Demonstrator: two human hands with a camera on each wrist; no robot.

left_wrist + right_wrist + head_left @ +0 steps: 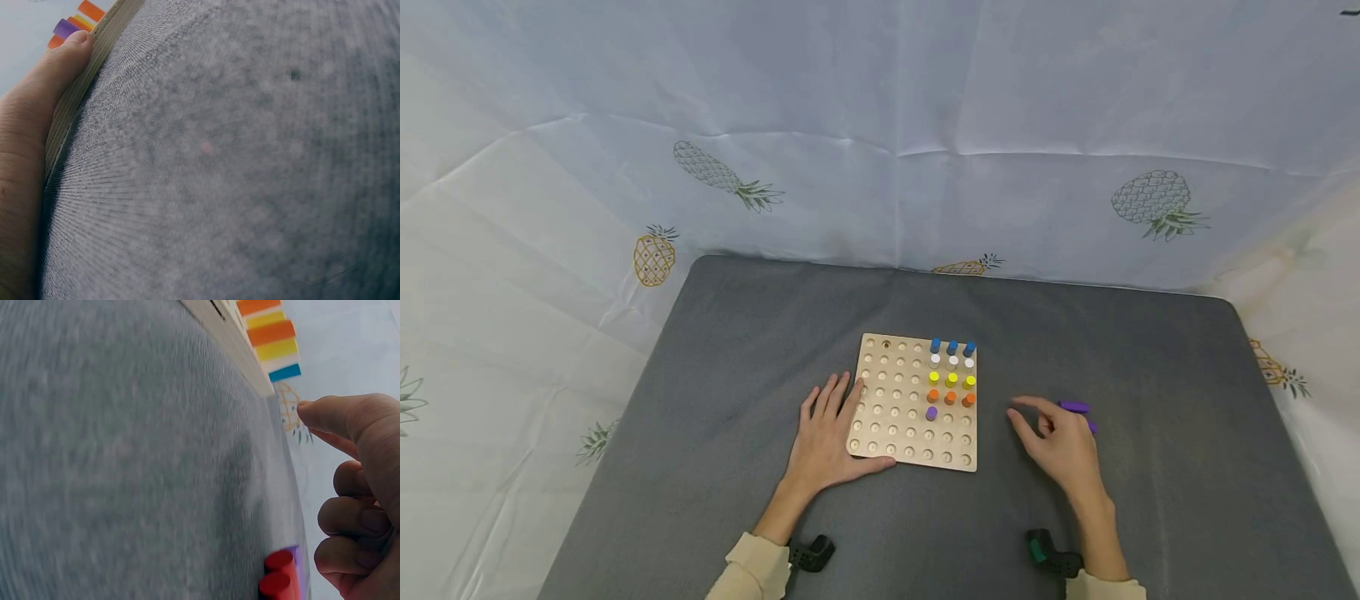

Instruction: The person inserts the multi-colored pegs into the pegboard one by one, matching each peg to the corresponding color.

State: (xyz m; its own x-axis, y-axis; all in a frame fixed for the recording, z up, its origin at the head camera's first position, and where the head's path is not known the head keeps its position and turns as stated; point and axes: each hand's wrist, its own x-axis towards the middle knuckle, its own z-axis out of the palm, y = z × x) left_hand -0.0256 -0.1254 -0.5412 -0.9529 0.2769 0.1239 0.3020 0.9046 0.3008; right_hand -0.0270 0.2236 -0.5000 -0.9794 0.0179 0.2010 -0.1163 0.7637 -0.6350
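Note:
A square wooden pegboard (904, 454) lies on the grey tabletop. Its right part holds rows of three blue, white, yellow and orange pegs, and a single purple peg (932, 413) stands in the row nearer me. My left hand (826, 442) rests spread at the board's left edge, its thumb along the near edge. To the right of the board, my right hand (1063, 446) hovers with thumb and index finger extended, a gap between their tips. Its other fingers curl inward, and no peg shows in it. Purple pegs (1073, 407) lie just beyond this hand.
Two red pegs (279, 561) show low in the right wrist view, near a purple one. Rows of vacant holes fill the board's left side and near rows. Behind the table hangs a pale curtain (850, 75) with pineapple prints. Each wrist wears a black device (812, 552).

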